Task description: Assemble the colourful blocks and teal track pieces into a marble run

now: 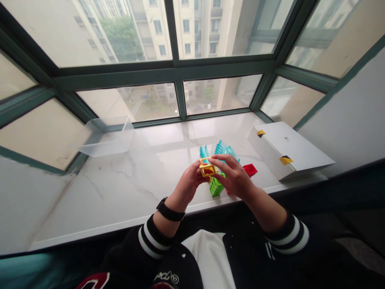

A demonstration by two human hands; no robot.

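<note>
Both hands hold a small yellow open-framed plastic block [207,167] above the sill. My left hand [191,178] grips its left side, a dark watch on the wrist. Fingers of my right hand [236,176] close on its top and right side. Just below and behind the hands stands a green slatted plastic block [215,188]. Beyond them lie a light-blue curved piece [204,151] and a larger ribbed light-blue piece [223,147]. To the right of my right hand is a red plastic piece [250,170]. My fingers partly cover these pieces.
A marbled white window sill [144,172] spans the view. A clear plastic bin [105,148] stands at its far left. On the right sits a white box [296,148] with yellow-and-black tape. Green-framed windows [177,74] close off the back and sides.
</note>
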